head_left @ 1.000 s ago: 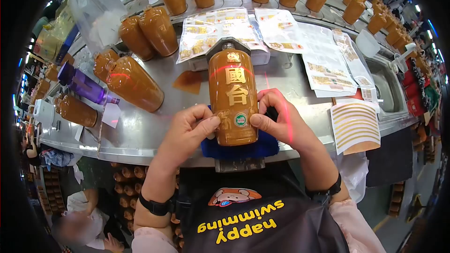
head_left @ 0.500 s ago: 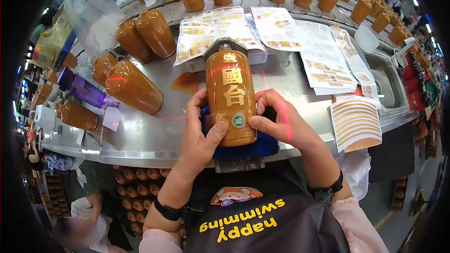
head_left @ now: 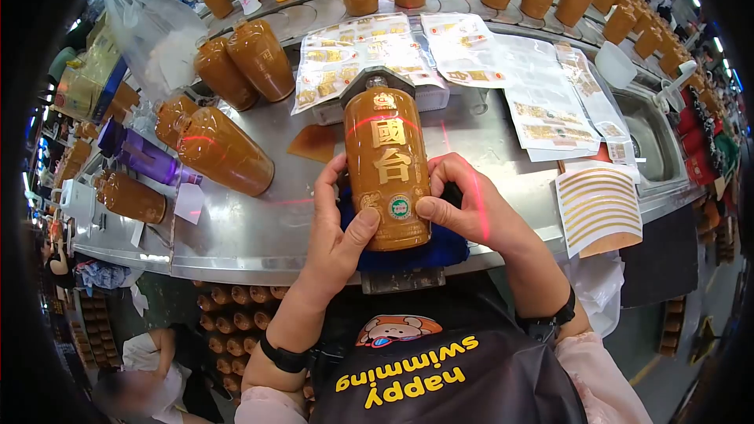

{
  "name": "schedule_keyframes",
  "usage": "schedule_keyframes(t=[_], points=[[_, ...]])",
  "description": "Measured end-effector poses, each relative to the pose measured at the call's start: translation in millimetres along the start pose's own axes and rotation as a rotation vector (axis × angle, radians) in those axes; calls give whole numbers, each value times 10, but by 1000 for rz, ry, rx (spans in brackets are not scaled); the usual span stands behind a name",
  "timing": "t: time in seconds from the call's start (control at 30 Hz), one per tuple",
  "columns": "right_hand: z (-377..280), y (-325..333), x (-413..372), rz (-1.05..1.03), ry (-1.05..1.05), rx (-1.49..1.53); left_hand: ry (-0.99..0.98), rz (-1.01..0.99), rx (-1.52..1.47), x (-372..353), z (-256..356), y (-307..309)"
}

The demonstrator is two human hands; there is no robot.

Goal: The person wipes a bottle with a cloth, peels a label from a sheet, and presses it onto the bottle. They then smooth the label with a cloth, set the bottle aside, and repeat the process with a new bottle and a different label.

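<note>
A glossy brown bottle with gold characters and a round green-and-white emblem lies tilted in front of me, its neck at a dark angular holder. My left hand grips its lower left side, thumb on the front beside the emblem. From the other side my right hand holds the lower right, its thumb tip next to the emblem. Under the bottle is a blue cloth. Red laser lines cross the bottle's upper part and my right hand.
Decal sheets lie behind the bottle, and a sheet of gold curved strips lies right. Several brown bottles and a purple cup stand left. A conveyor carries bottles at the back; a sink is far right.
Bottles and small yellow and white pieces on the conveyor have moved to the right. Both hands keep their hold, and the bottle has barely shifted.
</note>
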State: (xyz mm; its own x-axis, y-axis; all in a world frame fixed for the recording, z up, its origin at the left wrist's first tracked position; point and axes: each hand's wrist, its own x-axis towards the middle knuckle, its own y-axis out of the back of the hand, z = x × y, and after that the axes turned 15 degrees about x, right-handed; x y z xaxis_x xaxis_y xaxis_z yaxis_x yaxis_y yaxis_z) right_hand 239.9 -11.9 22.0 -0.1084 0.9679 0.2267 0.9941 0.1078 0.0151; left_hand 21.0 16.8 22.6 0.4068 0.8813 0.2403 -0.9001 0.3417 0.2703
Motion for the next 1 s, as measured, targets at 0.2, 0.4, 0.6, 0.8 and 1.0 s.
schedule_keyframes(t=[0.2, 0.4, 0.6, 0.8, 1.0], points=[[-32, -16, 6, 11, -3, -22, -6, 31, 116, 17, -52, -28], [-43, -23, 6, 28, -6, -67, 63, 33, 134, 41, -1, -62], [-52, -32, 14, 34, -20, -83, 54, 41, 72, 40, 13, -79], [-29, 27, -6, 16, -91, 102, 19, 24, 155, 67, 125, -103], [-14, 35, -16, -15, -38, 39, 43, 8, 77, 99, 151, -148]])
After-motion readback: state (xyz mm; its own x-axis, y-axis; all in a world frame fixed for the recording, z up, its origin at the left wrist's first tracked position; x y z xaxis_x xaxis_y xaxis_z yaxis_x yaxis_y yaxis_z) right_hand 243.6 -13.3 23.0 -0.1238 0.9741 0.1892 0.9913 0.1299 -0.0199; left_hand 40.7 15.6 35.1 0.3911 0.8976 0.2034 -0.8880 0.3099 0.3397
